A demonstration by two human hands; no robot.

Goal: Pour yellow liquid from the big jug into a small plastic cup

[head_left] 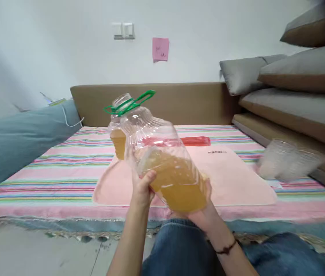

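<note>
A home, most likely a bedroom or living room turned into a sleeping corner. Shown by a low bed spread with a striped pink cover, backed at its far edge by a padded brown headboard. Stacked along the bed's right edge, grey and brown sofa cushions. At the left edge, a rolled blue quilt. Plain white wall behind, fitted with a switch plate and a pink sticky note. Tiled floor below the near edge.
</note>
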